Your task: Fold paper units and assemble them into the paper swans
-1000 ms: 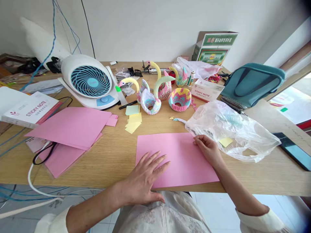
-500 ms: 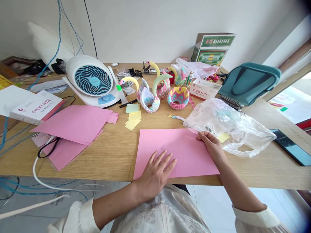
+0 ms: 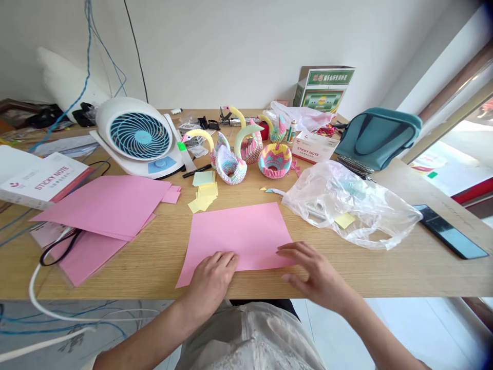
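Pink sheet (image 3: 239, 231): on the desk (image 3: 165, 257), before the person
Left hand (image 3: 213, 277): curled at its near edge (pinching or pressing, cannot tell)
Right hand (image 3: 308, 270): loosely spread, thumb apart, fingertips by its right corner
Plastic bag (image 3: 373, 203): yellow note (image 3: 345, 220) showing through

The left hand (image 3: 213, 277) hides a part of the near edge of the pink sheet (image 3: 239, 231). The border of the view cuts the left sticky note box (image 3: 42, 180) and the white cable (image 3: 46, 345). Inside the clear plastic bag (image 3: 316, 185), most contents are too unclear to tell.
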`<action>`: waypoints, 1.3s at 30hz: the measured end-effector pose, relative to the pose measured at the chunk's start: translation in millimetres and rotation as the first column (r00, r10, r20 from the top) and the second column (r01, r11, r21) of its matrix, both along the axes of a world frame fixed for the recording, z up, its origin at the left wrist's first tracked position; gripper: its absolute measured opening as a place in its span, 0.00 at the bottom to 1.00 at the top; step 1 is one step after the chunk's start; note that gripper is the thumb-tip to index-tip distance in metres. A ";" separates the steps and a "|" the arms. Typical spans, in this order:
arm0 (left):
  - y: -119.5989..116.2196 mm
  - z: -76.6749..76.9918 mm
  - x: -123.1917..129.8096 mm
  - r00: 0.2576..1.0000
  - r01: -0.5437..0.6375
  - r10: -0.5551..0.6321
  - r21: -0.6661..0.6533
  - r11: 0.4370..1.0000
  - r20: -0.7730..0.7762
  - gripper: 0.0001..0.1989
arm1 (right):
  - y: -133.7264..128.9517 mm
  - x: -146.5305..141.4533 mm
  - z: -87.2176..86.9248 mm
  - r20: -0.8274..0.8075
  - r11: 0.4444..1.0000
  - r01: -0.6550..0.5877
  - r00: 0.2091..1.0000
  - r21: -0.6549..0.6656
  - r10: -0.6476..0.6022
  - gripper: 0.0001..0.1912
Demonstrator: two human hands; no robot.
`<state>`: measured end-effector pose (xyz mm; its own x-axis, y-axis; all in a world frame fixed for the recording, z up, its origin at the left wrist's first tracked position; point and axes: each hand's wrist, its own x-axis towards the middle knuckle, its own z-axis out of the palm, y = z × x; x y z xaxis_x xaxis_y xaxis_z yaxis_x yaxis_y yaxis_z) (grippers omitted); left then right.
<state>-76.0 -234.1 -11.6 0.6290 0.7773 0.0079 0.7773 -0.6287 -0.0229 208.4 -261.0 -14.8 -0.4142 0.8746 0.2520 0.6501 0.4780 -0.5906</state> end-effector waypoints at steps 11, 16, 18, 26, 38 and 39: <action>16.6 -30.3 -34.5 0.974 0.142 -0.172 0.192 0.971 0.150 0.23 | 20.6 -18.4 -29.7 0.202 0.985 -0.076 0.978 0.154 0.044 0.09; 16.8 -49.8 -51.6 0.954 0.180 -0.229 0.241 0.954 0.192 0.22 | 18.7 -15.3 -27.4 0.148 0.984 -0.082 0.987 0.161 0.058 0.09; 16.8 -49.8 -55.8 0.951 0.189 -0.241 0.254 0.948 0.192 0.21 | 18.3 -13.6 -27.5 0.131 0.983 -0.086 0.989 0.162 0.065 0.09; 6.5 -18.7 -23.3 0.980 0.084 -0.109 0.153 0.985 0.164 0.16 | 17.7 -14.4 -26.8 0.067 0.990 -0.070 0.996 0.121 0.062 0.11; 7.4 -18.2 10.9 0.987 0.071 -0.075 0.036 0.997 0.139 0.09 | 19.4 -19.8 -33.1 0.059 0.995 -0.064 0.996 0.075 0.059 0.13; 7.8 -18.9 9.4 0.988 0.068 -0.073 0.038 0.997 0.139 0.09 | 20.3 -20.6 -33.6 0.062 0.995 -0.065 0.996 0.079 0.060 0.13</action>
<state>-66.7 -226.2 -30.5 0.6729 0.7291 0.1249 0.7282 -0.6826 0.0618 187.8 -240.7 -48.3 -0.4838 0.8241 0.2945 0.6500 0.5637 -0.5096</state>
